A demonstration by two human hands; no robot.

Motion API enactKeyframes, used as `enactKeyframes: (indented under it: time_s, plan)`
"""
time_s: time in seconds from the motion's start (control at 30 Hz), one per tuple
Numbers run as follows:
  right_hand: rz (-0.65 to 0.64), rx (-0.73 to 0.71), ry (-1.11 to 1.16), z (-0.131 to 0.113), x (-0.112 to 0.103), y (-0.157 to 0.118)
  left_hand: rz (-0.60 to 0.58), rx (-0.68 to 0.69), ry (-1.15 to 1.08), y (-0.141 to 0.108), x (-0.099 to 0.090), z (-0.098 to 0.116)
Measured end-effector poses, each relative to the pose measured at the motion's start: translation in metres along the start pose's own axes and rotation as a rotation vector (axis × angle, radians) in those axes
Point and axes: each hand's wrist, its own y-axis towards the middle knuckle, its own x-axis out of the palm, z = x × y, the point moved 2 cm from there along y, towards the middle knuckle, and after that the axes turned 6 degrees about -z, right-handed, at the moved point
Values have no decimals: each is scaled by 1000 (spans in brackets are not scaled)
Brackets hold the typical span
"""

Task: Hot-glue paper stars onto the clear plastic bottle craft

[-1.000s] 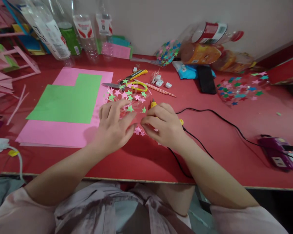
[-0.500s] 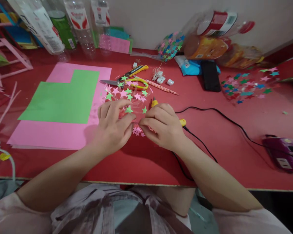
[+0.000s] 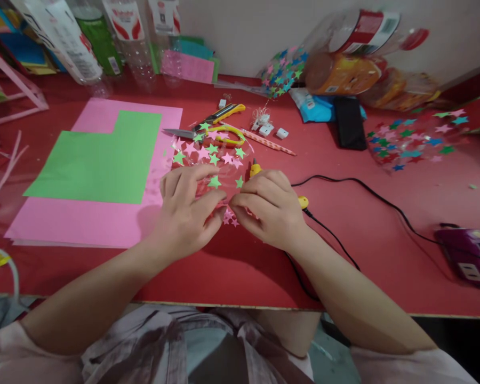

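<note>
A clear plastic piece covered with pink and green paper stars (image 3: pixel 214 154) lies between my hands. My left hand (image 3: pixel 188 208) grips its left side, fingers bent and thumb reaching toward the middle. With fingertips pinched together, my right hand (image 3: pixel 270 208) meets the near side of the plastic; whatever is in the pinch is too small to make out. Below the fingertips sits a small cluster of pink stars (image 3: pixel 230 217). A yellow glue gun (image 3: pixel 255 169) is partly hidden behind my right hand, its black cord trailing right.
Green paper (image 3: pixel 96 165) lies on pink sheets (image 3: pixel 76 224) at left. Yellow-handled scissors (image 3: pixel 234 136), a cutter (image 3: pixel 220 114) and a patterned stick (image 3: pixel 264 141) lie beyond. A phone (image 3: pixel 350 122), bottles (image 3: pixel 126 32), starry plastic (image 3: pixel 414 138) and a purple power box (image 3: pixel 466 256) surround the area.
The view has shifted slightly, so the table things sit a little differently. My left thumb and fingers have moved slightly apart from the right fingertips; the right pinch is held.
</note>
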Motion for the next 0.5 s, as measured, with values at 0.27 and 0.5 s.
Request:
enactKeyframes:
  time_s: [0.27,0.5]
  plan:
    - [-31,16,20,-2,1,1,-15,-7,-1,2,1,0]
    - [-3,7,10,-2,2,1,-8,-1,-15,3,1,-1]
